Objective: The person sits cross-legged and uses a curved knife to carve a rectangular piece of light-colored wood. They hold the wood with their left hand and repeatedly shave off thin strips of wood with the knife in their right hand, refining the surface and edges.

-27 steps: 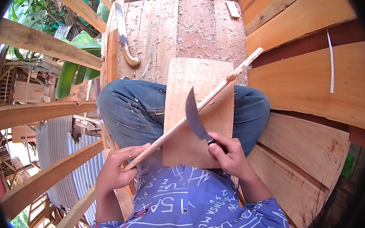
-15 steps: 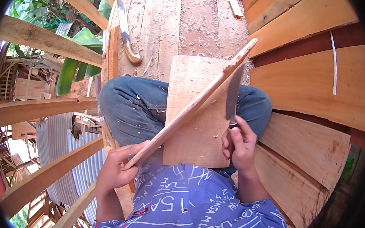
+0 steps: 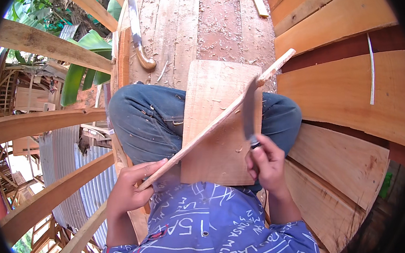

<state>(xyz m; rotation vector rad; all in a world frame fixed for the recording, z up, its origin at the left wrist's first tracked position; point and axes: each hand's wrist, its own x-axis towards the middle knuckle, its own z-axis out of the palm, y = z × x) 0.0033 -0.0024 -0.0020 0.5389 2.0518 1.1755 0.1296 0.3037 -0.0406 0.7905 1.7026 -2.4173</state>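
Note:
My left hand (image 3: 137,181) grips the near end of a long, narrow wooden strip (image 3: 212,127), thumb on top. The strip slants up and away to the right, across my lap. In my right hand (image 3: 267,162) is a knife (image 3: 249,113) with a broad dark blade, its fingers wrapped round the handle. The blade points away from me, and its tip overlaps the strip near the far end; whether it touches the wood I cannot tell. Beneath both, a flat wooden board (image 3: 224,165) with rounded corners rests across my crossed legs, a few shavings on it.
A machete (image 3: 136,32) with a curved brown handle lies on the plank floor (image 3: 168,48), among scattered shavings. A small wood block (image 3: 260,7) sits at the far right. Wooden rails (image 3: 44,113) stand along my left, and a plank wall (image 3: 342,87) rises on my right.
The strip's far end has swung slightly right and lower, turning its edge. The knife has shifted left, its blade now overlapping the strip.

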